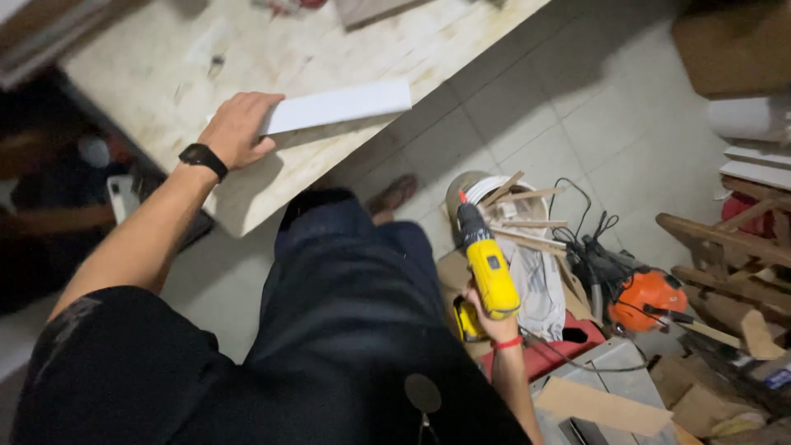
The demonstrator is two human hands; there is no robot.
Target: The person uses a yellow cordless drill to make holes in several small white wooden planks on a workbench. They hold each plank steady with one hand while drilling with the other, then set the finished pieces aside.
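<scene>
My left hand rests on the near end of a white board strip that lies at the edge of a pale wooden workbench; the fingers curl over the strip's end. My right hand hangs low at my side, gripping a yellow cordless drill by its handle, with the bit end pointing up and away from me. A black watch is on my left wrist and a red band on my right.
A bucket holding wood sticks stands on the tiled floor to the right. An orange power tool with cables, a red box, scrap boards and stacked timber crowd the right side.
</scene>
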